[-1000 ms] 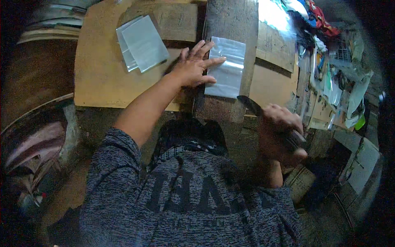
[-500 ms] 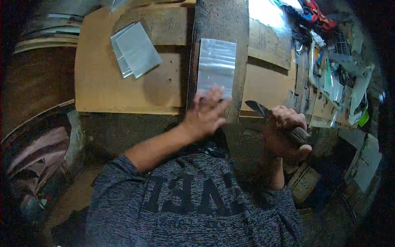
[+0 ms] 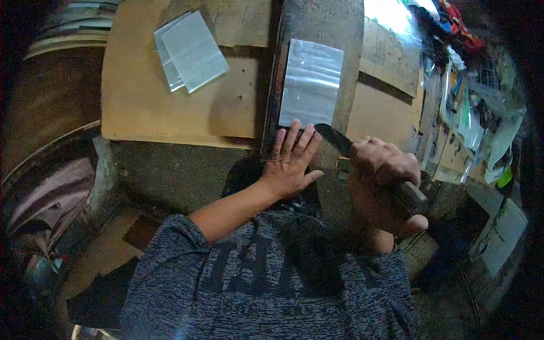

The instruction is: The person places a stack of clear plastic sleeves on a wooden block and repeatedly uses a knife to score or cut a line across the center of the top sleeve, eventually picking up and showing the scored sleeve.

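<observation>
- On the dark board (image 3: 323,20) in the head view, we see a clear plastic piece (image 3: 312,79) lying flat.
- Our left hand (image 3: 290,165) holds its fingers slightly apart, thumb spread, fingertips at the plastic's near edge.
- Our right hand (image 3: 385,178) has its fingers clamped on a knife (image 3: 335,139), blade tip near the plastic's near-right corner.
- Leftward, we see overlapping plastic sheets (image 3: 196,54) on a tan panel (image 3: 129,85).

Clear plastic (image 3: 311,82) on dark plank (image 3: 323,22)
</observation>
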